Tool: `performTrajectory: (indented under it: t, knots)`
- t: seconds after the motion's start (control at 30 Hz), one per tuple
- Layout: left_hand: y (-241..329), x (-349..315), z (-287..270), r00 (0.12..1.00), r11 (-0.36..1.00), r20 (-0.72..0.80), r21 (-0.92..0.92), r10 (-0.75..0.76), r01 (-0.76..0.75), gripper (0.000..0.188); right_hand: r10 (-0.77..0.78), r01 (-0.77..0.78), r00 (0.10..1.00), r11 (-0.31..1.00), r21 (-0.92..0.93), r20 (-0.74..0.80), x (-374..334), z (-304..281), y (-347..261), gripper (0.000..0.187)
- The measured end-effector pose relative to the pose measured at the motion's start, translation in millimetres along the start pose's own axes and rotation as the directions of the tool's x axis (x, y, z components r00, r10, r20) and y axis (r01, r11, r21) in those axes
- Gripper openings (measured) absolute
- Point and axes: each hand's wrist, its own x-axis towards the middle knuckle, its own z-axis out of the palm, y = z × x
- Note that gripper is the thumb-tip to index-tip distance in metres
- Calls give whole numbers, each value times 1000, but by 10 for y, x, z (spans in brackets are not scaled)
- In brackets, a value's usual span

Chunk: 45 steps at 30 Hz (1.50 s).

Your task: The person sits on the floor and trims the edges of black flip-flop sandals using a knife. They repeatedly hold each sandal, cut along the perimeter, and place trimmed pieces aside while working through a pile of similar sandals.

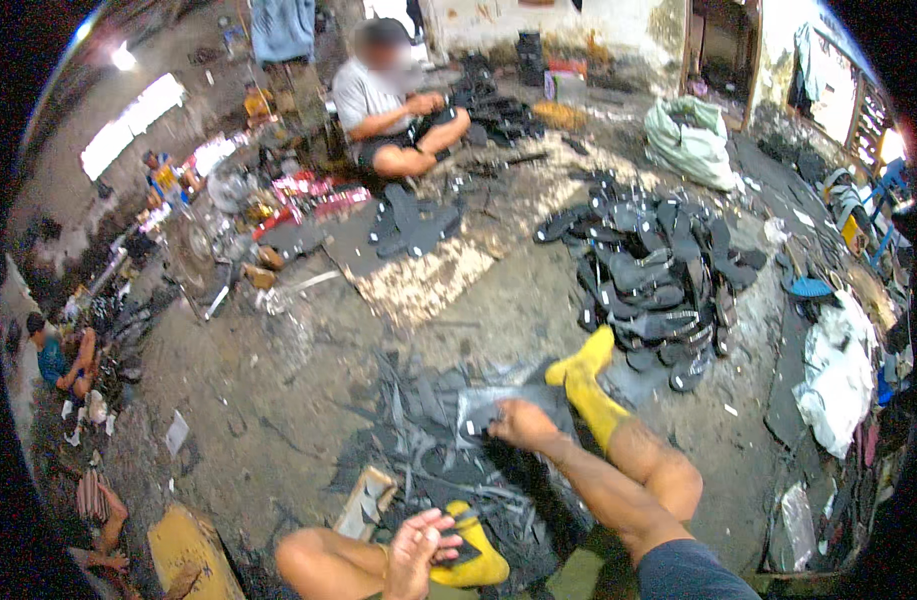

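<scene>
My right hand [523, 425] reaches forward with its fingers closed at the edge of a black sandal [475, 428], which carries a small white mark. The sandal lies low over a flat grey slab [483, 400] on the floor; my fingers hide part of it. My left hand [418, 550] is raised palm inward near my left foot, fingers apart and loosely bent. Beside its fingertips a dark piece [466, 553] shows against my yellow sock [483, 570]; I cannot tell whether they touch. Black offcut strips [408, 430] lie around the slab.
A heap of black sandals [648, 270] stands beyond my outstretched right foot [583, 360]. Another person [383, 110] sits cross-legged at the back, near more black pieces [408, 220]. A pale green sack [690, 145] and white plastic bags [838, 370] are to the right. A wooden block [366, 505] lies near my left knee.
</scene>
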Motion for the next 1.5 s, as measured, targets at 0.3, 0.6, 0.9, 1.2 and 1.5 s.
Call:
performTrajectory:
  t: [0.3,0.6,0.9,1.2,1.5]
  knots:
    - [-263,468,266,993,973,-44,207,109,-97,71,-38,10,996,950,311,85,-470,-266,-1193,39]
    - [198,217,234,904,900,-110,-100,414,-424,52,-338,425,862,888,175,-379,-971,-1030,-1531,63]
    - [163,76,315,928,927,-199,276,313,-253,76,-348,362,932,902,233,-100,-1210,-959,-2033,32]
    - [455,134,105,844,858,-415,-231,340,-459,53,60,-21,997,841,541,-55,-1727,-991,-1832,25]
    - [357,12,-149,815,871,-550,-293,183,-394,42,-146,141,986,987,74,76,-2340,-145,-1574,41]
